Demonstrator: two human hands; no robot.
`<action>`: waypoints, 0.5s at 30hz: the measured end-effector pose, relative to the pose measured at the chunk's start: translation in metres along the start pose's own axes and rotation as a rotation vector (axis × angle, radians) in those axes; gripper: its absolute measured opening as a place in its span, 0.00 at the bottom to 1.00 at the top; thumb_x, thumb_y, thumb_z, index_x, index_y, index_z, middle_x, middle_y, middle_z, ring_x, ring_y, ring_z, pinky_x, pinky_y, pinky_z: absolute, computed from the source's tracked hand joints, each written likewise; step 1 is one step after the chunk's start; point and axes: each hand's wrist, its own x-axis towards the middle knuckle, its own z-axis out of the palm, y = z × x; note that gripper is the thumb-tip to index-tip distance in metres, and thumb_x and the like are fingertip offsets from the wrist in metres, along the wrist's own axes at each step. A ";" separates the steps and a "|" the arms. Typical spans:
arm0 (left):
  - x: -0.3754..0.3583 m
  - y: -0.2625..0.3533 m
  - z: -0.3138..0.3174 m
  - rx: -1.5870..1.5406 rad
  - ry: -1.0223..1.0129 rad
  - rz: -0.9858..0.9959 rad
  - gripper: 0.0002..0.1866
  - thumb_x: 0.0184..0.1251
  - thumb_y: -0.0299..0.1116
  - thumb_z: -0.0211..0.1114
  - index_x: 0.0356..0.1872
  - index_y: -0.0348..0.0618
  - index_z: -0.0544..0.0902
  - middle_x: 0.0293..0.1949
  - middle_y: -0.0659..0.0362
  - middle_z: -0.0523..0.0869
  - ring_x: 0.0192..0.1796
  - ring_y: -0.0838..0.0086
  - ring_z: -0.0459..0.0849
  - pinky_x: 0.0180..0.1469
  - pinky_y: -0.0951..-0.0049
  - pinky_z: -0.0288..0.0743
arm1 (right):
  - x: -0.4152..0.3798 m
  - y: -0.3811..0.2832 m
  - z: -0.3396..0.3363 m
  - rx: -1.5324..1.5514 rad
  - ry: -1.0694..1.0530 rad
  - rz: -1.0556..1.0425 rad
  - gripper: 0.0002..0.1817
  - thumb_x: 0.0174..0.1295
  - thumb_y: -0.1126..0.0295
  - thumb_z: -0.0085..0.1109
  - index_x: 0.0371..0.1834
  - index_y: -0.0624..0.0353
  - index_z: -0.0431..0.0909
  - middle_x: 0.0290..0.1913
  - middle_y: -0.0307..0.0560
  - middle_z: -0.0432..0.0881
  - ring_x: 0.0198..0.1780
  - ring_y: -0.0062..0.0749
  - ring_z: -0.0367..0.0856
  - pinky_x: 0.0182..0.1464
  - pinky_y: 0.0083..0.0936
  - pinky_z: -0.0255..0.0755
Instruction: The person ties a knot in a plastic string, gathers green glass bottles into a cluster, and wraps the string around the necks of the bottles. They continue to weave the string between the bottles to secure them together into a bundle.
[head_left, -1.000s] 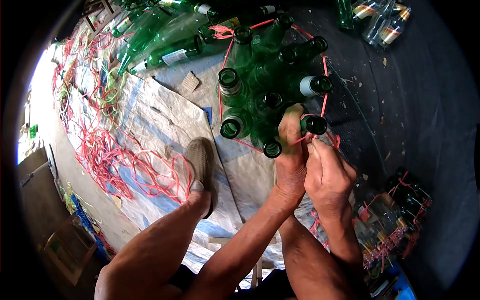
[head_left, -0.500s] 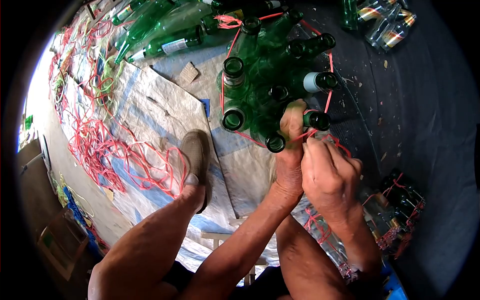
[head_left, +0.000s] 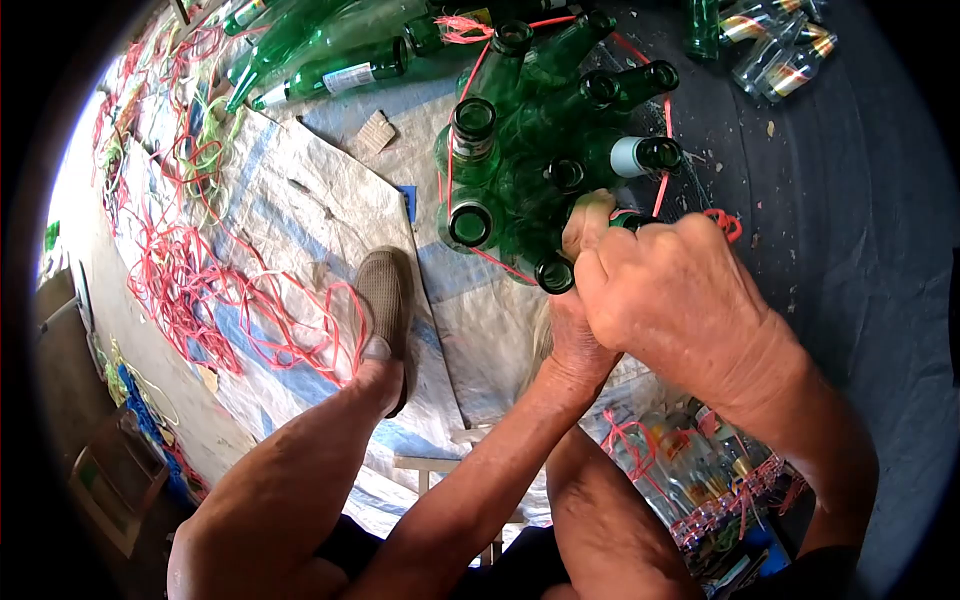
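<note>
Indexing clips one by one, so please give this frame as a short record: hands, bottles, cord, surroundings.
Left hand: beside the nearest bottle necks, partly covered by the right
Right hand: over the left, its grip hidden
Bottles: long-necked green glass bottles, standing bunched
Cord: red plastic cord, looped around the bunch
Surroundings: tangled red plastic strands, brown textured shoe, labelled green glass bottle lying down

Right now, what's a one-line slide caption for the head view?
Left hand and right hand close together at a cluster of standing green bottles encircled by pink cord.
</note>
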 end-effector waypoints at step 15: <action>0.004 0.001 0.001 -0.101 0.067 0.009 0.09 0.70 0.19 0.64 0.49 0.32 0.83 0.42 0.41 0.87 0.46 0.44 0.86 0.49 0.56 0.78 | 0.029 0.059 0.000 0.373 -0.064 0.041 0.03 0.55 0.71 0.65 0.28 0.55 0.88 0.26 0.49 0.85 0.32 0.49 0.85 0.39 0.45 0.78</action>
